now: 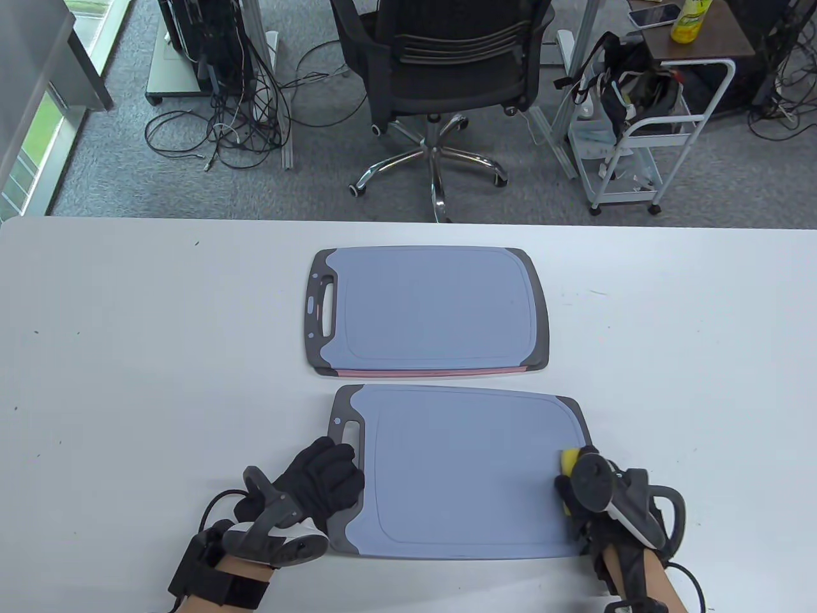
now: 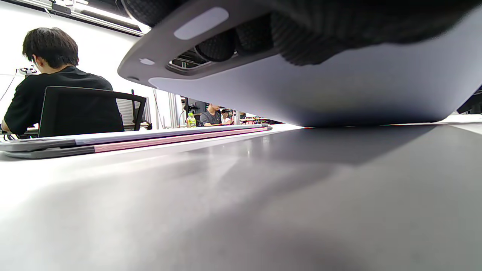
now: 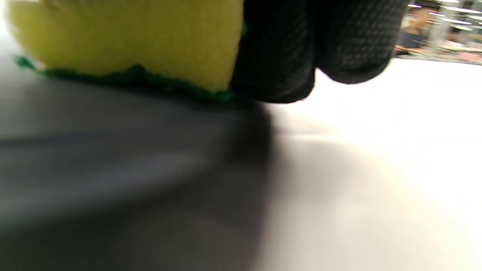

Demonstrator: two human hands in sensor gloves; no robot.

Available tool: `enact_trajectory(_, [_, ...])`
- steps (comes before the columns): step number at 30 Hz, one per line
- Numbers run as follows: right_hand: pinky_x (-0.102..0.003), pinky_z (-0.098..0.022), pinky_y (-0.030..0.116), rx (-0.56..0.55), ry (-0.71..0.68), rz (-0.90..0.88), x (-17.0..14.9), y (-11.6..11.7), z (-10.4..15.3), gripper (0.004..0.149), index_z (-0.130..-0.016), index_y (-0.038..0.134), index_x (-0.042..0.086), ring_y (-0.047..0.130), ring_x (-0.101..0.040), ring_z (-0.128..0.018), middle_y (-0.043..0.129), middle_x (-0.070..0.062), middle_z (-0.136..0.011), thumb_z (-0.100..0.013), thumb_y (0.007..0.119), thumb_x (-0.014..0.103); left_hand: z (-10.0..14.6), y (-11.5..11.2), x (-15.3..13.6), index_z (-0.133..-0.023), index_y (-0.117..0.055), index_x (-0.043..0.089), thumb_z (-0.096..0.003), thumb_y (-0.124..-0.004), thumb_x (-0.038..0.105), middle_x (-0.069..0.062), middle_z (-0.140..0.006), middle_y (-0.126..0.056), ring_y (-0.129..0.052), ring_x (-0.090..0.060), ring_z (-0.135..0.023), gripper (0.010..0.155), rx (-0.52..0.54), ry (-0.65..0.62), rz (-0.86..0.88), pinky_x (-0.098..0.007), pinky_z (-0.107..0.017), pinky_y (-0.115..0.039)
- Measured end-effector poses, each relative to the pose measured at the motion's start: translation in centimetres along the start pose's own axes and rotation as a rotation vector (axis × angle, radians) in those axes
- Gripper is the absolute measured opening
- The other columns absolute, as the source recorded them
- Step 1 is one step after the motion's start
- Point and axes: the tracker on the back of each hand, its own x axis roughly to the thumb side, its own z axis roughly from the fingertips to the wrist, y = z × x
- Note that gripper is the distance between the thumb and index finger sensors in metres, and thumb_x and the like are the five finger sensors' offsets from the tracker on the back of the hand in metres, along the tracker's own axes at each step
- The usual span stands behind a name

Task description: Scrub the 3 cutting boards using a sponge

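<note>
Centrally, low in the table view: near cutting board point(image 1: 469, 476) on the white bench point(image 1: 127, 357), blue-grey face, dark grey ends. Left hand point(image 1: 322, 482) at its handle end, lower left of frame; fingers point(image 2: 218, 47) curled through the handle slot, gripping. In the left wrist view this end is tilted up off the bench, far edge touching. Right hand point(image 1: 590, 504) at the board's right edge, fingers clamped on a yellow sponge point(image 1: 570, 458); right wrist view shows its green scouring face point(image 3: 124, 81) down on the board, blurred. Mid-frame above: stacked cutting boards point(image 1: 429, 310), a blue-grey one on top, a pink edge point(image 1: 434, 370) showing beneath, just apart from the near board. Beyond the bench, upper frame: black office chair point(image 1: 447, 57), tangled floor cables point(image 1: 217, 128), white wheeled cart point(image 1: 644, 128) at upper right. Seated person point(image 2: 49, 82) at left in the left wrist view.
</note>
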Motion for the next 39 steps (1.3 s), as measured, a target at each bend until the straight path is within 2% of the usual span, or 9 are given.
enact_trajectory(6, [-0.045,-0.046,0.079,-0.073,-0.529,0.002,16.6,-2.2,2.2,0.072,-0.1,0.062,0.01,0.091,-0.018,-0.047,0.082,-0.012,-0.072,-0.045,0.07,0.055,0.0,0.0,-0.1,-0.093,-0.062,0.03,-0.0571,-0.082,0.04,0.007,-0.094,-0.075,-0.073,-0.023,-0.101,0.042,0.007,-0.009,0.01,-0.053,-0.077,-0.061])
enact_trajectory(10, [-0.044,-0.046,0.08,-0.12,-0.712,0.07,22.1,-2.9,4.0,0.073,-0.1,0.062,0.01,0.091,-0.018,-0.047,0.083,-0.01,-0.072,-0.044,0.069,0.056,0.1,0.0,0.0,-0.092,-0.063,0.03,-0.0568,-0.082,0.04,0.007,-0.094,-0.075,-0.074,-0.022,-0.101,0.042,0.01,-0.009,0.002,-0.052,-0.077,-0.061])
enact_trajectory(15, [-0.045,-0.046,0.079,-0.09,-0.542,0.035,16.9,-2.1,2.7,0.071,-0.102,0.061,0.015,0.091,-0.018,-0.048,0.082,-0.009,-0.074,-0.044,0.068,0.057,0.0,-0.1,-0.2,-0.093,-0.062,0.031,-0.057,-0.082,0.04,0.008,-0.094,-0.075,-0.073,-0.022,-0.102,0.042,0.002,-0.002,0.017,-0.052,-0.077,-0.06])
enact_trajectory(21, [-0.046,-0.046,0.079,-0.024,-0.045,-0.013,0.9,0.3,0.7,0.071,-0.101,0.061,0.014,0.091,-0.02,-0.047,0.082,-0.011,-0.073,-0.044,0.07,0.056,0.0,-0.1,-0.2,-0.093,-0.062,0.031,-0.0568,-0.081,0.04,0.008,-0.094,-0.074,-0.073,-0.022,-0.102,0.042,0.0,0.0,0.011,-0.052,-0.077,-0.06])
enact_trajectory(23, [-0.046,-0.045,0.078,0.022,0.094,0.004,-2.9,0.7,0.4,0.071,-0.101,0.061,0.012,0.092,-0.021,-0.047,0.082,-0.011,-0.074,-0.045,0.069,0.054,0.0,-0.1,-0.3,-0.093,-0.061,0.031,-0.057,-0.081,0.04,0.007,-0.094,-0.074,-0.072,-0.022,-0.102,0.043,-0.001,0.001,0.015,-0.052,-0.077,-0.06])
enact_trajectory(25, [-0.046,-0.046,0.078,0.043,0.094,-0.042,-3.7,0.7,0.3,0.071,-0.101,0.06,0.012,0.091,-0.021,-0.048,0.081,-0.012,-0.075,-0.045,0.07,0.055,0.0,-0.1,-0.3,-0.094,-0.061,0.031,-0.0572,-0.081,0.04,0.007,-0.094,-0.074,-0.072,-0.022,-0.102,0.043,0.0,0.001,0.017,-0.052,-0.077,-0.06])
enact_trajectory(29, [-0.046,-0.045,0.079,-0.026,-0.108,0.023,2.4,-0.2,0.0,0.072,-0.1,0.062,0.009,0.091,-0.02,-0.047,0.082,-0.013,-0.072,-0.045,0.07,0.054,0.0,-0.1,-0.4,-0.094,-0.061,0.031,-0.0574,-0.081,0.04,0.007,-0.095,-0.074,-0.071,-0.023,-0.102,0.042,-0.002,0.003,0.027,-0.052,-0.077,-0.059])
enact_trajectory(35, [-0.045,-0.047,0.079,-0.072,-0.596,0.035,18.2,-2.3,2.3,0.073,-0.101,0.06,0.01,0.091,-0.019,-0.048,0.081,-0.012,-0.073,-0.045,0.069,0.055,0.0,-0.1,-0.2,-0.093,-0.062,0.031,-0.057,-0.081,0.04,0.007,-0.094,-0.075,-0.073,-0.023,-0.102,0.042,0.001,-0.002,0.012,-0.052,-0.077,-0.06])
enact_trajectory(39, [-0.045,-0.046,0.08,-0.113,-0.701,0.092,22.3,-3.0,3.3,0.073,-0.1,0.062,0.009,0.092,-0.018,-0.047,0.083,-0.011,-0.071,-0.044,0.069,0.056,0.0,-0.1,-0.5,-0.093,-0.062,0.03,-0.0574,-0.082,0.039,0.007,-0.094,-0.074,-0.072,-0.023,-0.102,0.041,0.002,0.003,0.033,-0.052,-0.077,-0.06])
